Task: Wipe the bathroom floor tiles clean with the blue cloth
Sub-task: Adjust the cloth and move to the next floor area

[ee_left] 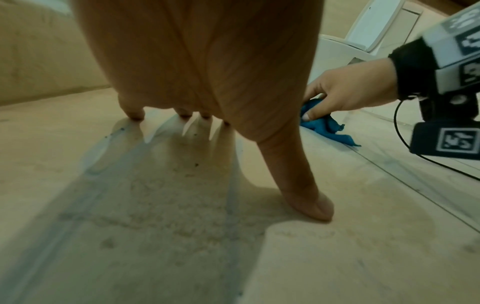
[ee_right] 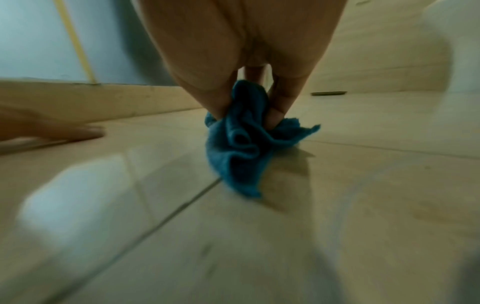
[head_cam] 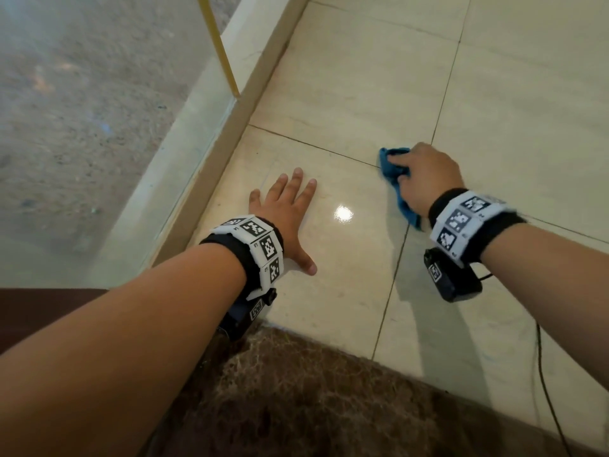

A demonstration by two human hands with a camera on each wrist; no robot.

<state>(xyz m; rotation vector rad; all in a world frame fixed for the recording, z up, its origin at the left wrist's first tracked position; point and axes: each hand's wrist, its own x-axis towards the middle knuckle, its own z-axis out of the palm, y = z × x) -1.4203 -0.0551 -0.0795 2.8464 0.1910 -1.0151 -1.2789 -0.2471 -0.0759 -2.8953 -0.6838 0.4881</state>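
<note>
The blue cloth [head_cam: 393, 179] lies bunched on the glossy beige floor tiles [head_cam: 346, 94], over a grout line. My right hand [head_cam: 425, 174] grips it from above, fingers curled into the folds; in the right wrist view the blue cloth [ee_right: 241, 142] hangs crumpled between my fingers [ee_right: 275, 115] and touches the tile. My left hand [head_cam: 290, 209] lies flat on the tile to the left, fingers spread and straight. In the left wrist view its fingertips [ee_left: 314, 207] press the floor, and the blue cloth [ee_left: 324, 127] shows at the right under my right hand [ee_left: 345, 96].
A raised beige curb [head_cam: 211, 159] with a glass panel [head_cam: 82, 127] and a gold strip [head_cam: 220, 44] runs along the left. A brown shaggy mat [head_cam: 296, 400] lies under my arms. A black cable [head_cam: 543, 374] trails at the right. A white toilet [ee_left: 345, 47] stands beyond.
</note>
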